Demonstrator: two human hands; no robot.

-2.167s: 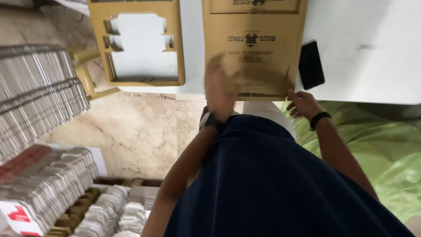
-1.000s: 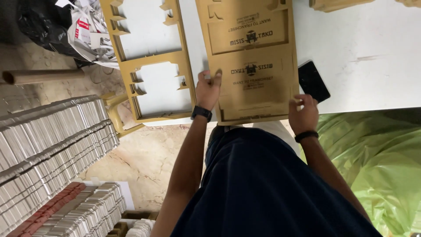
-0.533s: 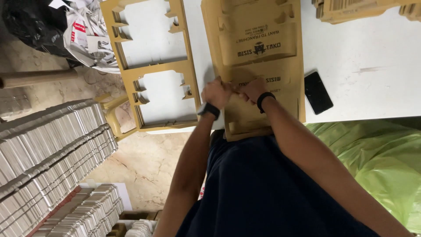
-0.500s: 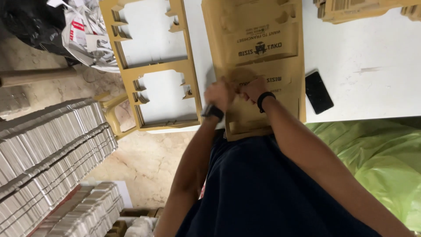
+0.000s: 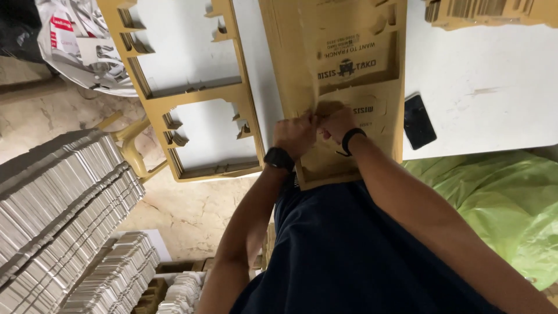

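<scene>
A stack of brown die-cut cardboard sheets [image 5: 349, 52] with dark printing lies on the white table [image 5: 488, 70] in front of me. My left hand [image 5: 295, 135], a black watch on its wrist, and my right hand [image 5: 336, 122], a black band on its wrist, meet over the lower middle of the top sheet. Both have their fingers closed on the cardboard there, pinching a punched part at a cut line. What exactly sits between the fingers is hidden.
A stack of brown cardboard frames with cut-out windows [image 5: 192, 99] hangs over the table's left edge. A black phone [image 5: 419, 121] lies right of the sheets. Grey flat stacks [image 5: 58, 203] stand at left, green plastic sheeting [image 5: 494, 203] at right, crumpled paper [image 5: 87, 46] top left.
My hands went from the sheet's left and right edges to its lower middle, where they now meet and grip the cardboard. The view shifted slightly.
</scene>
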